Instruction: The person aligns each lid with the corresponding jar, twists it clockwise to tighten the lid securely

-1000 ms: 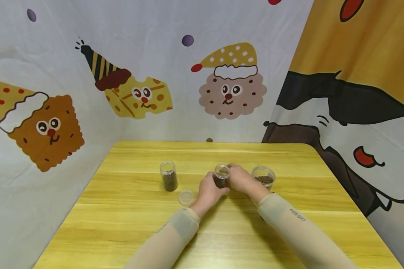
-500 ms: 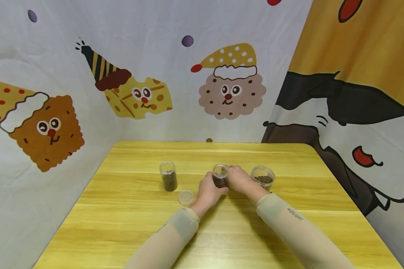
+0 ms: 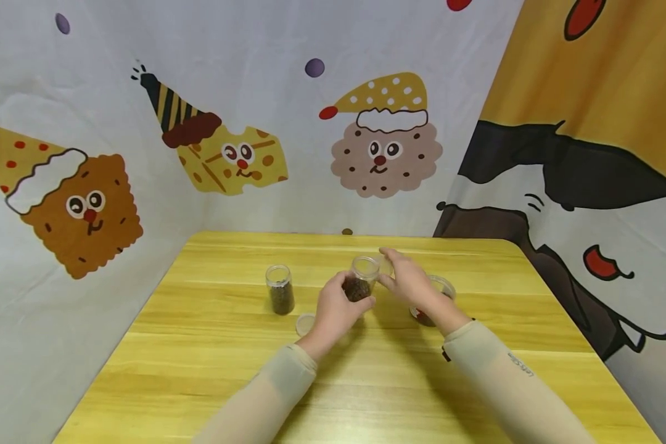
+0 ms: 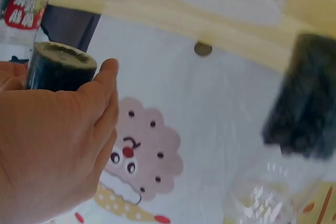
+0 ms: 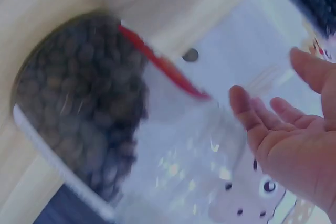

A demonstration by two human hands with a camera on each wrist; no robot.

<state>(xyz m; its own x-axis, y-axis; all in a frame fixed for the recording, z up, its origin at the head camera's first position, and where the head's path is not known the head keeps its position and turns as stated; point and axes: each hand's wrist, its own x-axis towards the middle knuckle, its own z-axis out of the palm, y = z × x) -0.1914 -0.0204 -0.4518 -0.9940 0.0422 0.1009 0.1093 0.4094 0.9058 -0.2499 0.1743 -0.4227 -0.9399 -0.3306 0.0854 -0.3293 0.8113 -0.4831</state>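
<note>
My left hand (image 3: pixel 335 305) grips a small clear jar (image 3: pixel 359 287) of dark grains, its mouth uncovered and leaning right. The jar's base also shows in the left wrist view above the left hand (image 4: pixel 58 129). Just right of the mouth, my right hand (image 3: pixel 413 285) has its thumb and fingers spread around a thin clear lid (image 3: pixel 385 266). In the right wrist view that lid is barely visible beside the right hand (image 5: pixel 294 129). A second uncovered clear jar (image 3: pixel 280 295) of dark grains stands to the left. Another clear lid (image 3: pixel 304 324) lies on the table, partly behind my left wrist.
A wider clear tub (image 5: pixel 79 98) with dark brown pellets and a red label stands under my right forearm, partly hidden in the head view. The wooden table (image 3: pixel 211 345) ends at a cartoon-printed curtain (image 3: pixel 288 216).
My left hand has raised the jar a little and tipped it to the right. My right hand has come away from it, its fingers now spread around the lid. The head view has shifted slightly.
</note>
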